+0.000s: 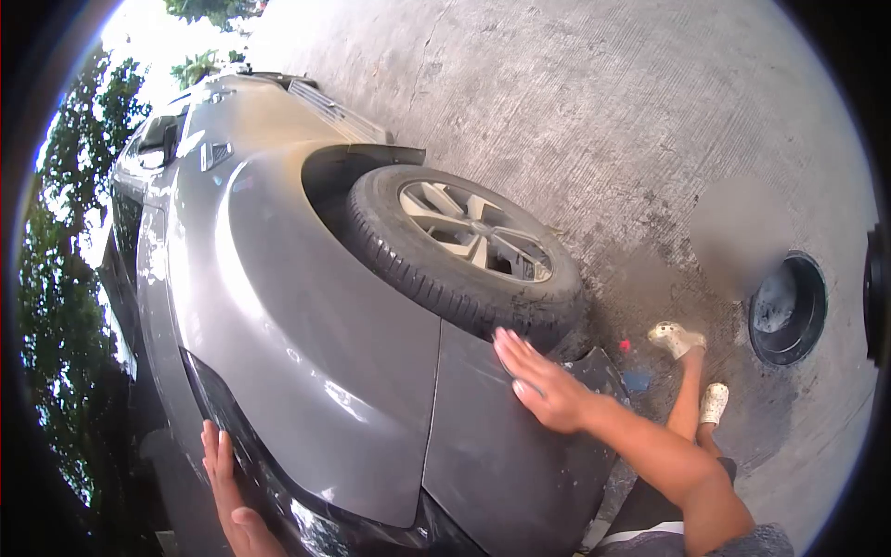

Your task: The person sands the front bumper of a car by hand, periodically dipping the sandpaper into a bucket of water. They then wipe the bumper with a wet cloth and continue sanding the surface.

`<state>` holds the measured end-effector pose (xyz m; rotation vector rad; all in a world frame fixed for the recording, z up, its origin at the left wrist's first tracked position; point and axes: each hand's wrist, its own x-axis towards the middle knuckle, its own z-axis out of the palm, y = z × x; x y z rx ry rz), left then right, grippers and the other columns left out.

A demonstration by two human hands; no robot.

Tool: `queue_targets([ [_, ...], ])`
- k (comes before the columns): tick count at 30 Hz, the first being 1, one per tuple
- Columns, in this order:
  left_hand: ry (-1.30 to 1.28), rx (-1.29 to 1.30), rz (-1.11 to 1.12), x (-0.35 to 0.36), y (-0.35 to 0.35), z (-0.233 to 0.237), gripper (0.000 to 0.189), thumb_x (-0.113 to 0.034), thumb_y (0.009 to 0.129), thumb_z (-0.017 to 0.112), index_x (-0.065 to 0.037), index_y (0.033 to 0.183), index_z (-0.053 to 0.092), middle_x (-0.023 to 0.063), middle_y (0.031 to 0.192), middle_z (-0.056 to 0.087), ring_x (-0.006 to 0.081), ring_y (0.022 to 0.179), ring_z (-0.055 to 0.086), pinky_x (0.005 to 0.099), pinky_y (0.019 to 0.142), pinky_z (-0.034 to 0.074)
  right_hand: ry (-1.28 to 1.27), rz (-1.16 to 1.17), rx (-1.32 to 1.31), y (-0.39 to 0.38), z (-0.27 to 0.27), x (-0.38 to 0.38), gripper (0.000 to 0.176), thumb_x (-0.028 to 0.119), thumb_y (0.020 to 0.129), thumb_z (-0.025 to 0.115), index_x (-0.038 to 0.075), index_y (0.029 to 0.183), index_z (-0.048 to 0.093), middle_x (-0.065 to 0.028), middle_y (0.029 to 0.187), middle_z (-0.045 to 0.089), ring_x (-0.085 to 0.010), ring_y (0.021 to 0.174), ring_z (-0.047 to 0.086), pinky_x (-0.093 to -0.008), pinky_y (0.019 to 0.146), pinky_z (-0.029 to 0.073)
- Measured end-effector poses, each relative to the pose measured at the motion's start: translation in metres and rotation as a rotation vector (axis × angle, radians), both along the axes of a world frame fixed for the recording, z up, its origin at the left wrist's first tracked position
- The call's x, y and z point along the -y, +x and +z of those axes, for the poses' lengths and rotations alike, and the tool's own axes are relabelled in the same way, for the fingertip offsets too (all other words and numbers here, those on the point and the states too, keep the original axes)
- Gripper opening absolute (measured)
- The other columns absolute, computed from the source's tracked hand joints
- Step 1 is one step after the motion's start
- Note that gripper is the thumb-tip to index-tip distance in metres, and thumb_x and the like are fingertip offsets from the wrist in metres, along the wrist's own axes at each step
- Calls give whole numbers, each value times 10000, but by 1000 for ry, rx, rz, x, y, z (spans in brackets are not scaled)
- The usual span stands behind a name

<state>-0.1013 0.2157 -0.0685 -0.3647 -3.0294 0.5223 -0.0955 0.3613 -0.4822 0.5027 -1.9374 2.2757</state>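
A grey car (306,306) fills the left and middle of the view, turned on its side by the camera's tilt. My right hand (548,382) has its fingers stretched out over the bumper corner (501,446), fingertips close to the front tire (445,290). No object shows in it. At the lower left, my left hand (232,492) is at the edge of the dark headlight (269,455), fingers straight and thumb apart. It holds nothing that shows. A seam runs between fender and bumper, left of my right hand.
Two feet in pale clogs (676,338) stand on the concrete ground (594,121) beside the wheel. A black tub (789,308) with greyish contents stands farther right. Small red and blue scraps (637,381) lie near the feet. Trees (65,269) are at the left.
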Motion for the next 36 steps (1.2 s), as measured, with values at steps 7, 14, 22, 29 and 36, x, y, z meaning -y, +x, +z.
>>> queue_targets([
  [7, 9, -14, 26, -4, -4, 1, 979, -747, 955, 44, -2, 1539, 293, 221, 1601, 296, 384, 1505, 231, 529, 1230, 105, -52, -40, 70, 67, 10, 1, 611, 200, 1019, 438, 1, 1564, 248, -213, 1641, 197, -371, 1527, 168, -485, 1234, 161],
  [14, -5, -12, 75, -4, 4, -1, 949, -742, 959, 47, -44, 1578, 222, 189, 1614, 278, 374, 1502, 232, 500, 1245, 151, -159, -59, 21, 42, -12, 12, 604, 205, 1010, 417, 36, 1570, 270, -165, 1650, 212, -329, 1536, 166, -479, 1242, 119],
  [22, 160, -19, 58, 4, -1, -7, 986, -778, 936, 64, -49, 1580, 228, 183, 1629, 238, 356, 1511, 208, 493, 1244, 126, -217, 71, -72, 3, -14, 3, 567, 189, 1014, 361, 66, 1565, 309, -140, 1655, 204, -318, 1538, 149, -470, 1253, 103],
  [29, 243, -15, 62, 8, -6, -10, 1019, -809, 916, 79, -53, 1581, 233, 178, 1641, 203, 340, 1518, 186, 488, 1242, 105, -272, 75, -115, -3, -3, 8, 557, 190, 1026, 351, 34, 1558, 298, -155, 1653, 196, -319, 1538, 140, -469, 1257, 79],
  [36, 286, -32, 55, 14, -8, -13, 1031, -822, 908, 91, -55, 1582, 235, 175, 1649, 183, 330, 1523, 174, 482, 1241, 93, -87, 43, -13, 29, 25, 3, 590, 182, 1018, 372, 25, 1571, 240, -182, 1642, 212, -340, 1532, 158, -503, 1249, 105],
])
